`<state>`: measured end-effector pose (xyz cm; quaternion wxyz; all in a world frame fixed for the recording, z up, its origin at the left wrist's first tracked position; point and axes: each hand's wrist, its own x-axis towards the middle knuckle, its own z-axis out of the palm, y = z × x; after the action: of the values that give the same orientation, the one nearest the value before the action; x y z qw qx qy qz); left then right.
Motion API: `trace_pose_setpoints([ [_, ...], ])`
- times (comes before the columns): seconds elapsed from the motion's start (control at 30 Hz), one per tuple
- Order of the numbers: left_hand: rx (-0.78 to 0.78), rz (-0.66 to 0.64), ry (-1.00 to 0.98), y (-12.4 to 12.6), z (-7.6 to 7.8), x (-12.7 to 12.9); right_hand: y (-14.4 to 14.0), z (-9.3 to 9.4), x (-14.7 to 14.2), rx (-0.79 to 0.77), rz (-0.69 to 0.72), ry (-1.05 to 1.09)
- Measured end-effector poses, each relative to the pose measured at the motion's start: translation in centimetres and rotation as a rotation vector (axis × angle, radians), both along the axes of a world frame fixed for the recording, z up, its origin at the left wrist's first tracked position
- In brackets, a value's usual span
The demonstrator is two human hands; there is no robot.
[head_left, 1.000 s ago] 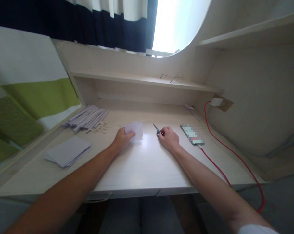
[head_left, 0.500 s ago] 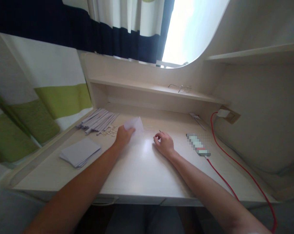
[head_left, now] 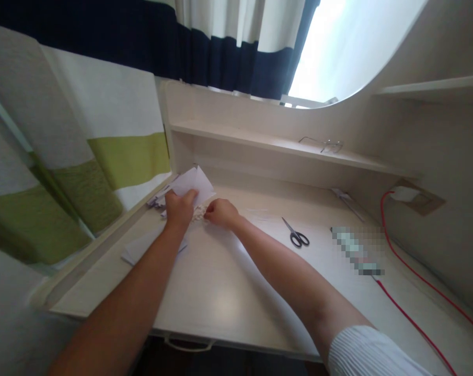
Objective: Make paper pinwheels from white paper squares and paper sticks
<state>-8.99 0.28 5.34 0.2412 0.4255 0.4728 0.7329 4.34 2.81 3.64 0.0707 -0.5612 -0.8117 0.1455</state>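
Observation:
My left hand point(head_left: 179, 207) holds a white sheet of paper point(head_left: 193, 181) lifted above the desk at the far left. My right hand point(head_left: 220, 213) lies beside it, fingers curled down onto small paper scraps point(head_left: 199, 212) on the desk top; whether it grips any I cannot tell. A pair of black-handled scissors point(head_left: 296, 234) lies free on the desk to the right of both hands. A bundle of rolled paper strips point(head_left: 158, 199) sits partly hidden behind my left hand.
A stack of white sheets point(head_left: 140, 246) lies under my left forearm. A phone point(head_left: 356, 250) on a red cable point(head_left: 412, 318) lies at the right. Glasses point(head_left: 322, 145) rest on the low shelf. A curtain hangs at the left.
My right hand has let go of the scissors and moved left to the scraps. My left hand carried the sheet up and to the left. The view has swung left.

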Motion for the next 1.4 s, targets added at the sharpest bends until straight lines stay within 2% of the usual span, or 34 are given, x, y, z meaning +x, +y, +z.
trace_pose_setpoints([
  [0.27, 0.017, -0.023, 0.026, -0.4, -0.2, 0.0, 1.2, 0.1, -1.5, -0.065, 0.007, -0.046],
  [0.77, 0.037, 0.017, -0.005, 0.1, -0.4, -0.4, 1.8, 0.2, -1.0, -0.067, 0.073, -0.017],
  [1.0, 0.031, 0.015, -0.010, 0.1, -0.3, -0.4, 1.7, 0.5, -1.7, -0.098, 0.049, 0.021],
  [1.23, 0.032, 0.003, -0.019, -0.1, -0.1, -0.4, 2.2, 1.1, -1.1, -0.150, 0.029, 0.063],
  [1.4, 0.040, 0.001, -0.011, -0.3, 0.2, -0.4, 2.6, 0.8, -0.8, -0.180, 0.021, 0.125],
])
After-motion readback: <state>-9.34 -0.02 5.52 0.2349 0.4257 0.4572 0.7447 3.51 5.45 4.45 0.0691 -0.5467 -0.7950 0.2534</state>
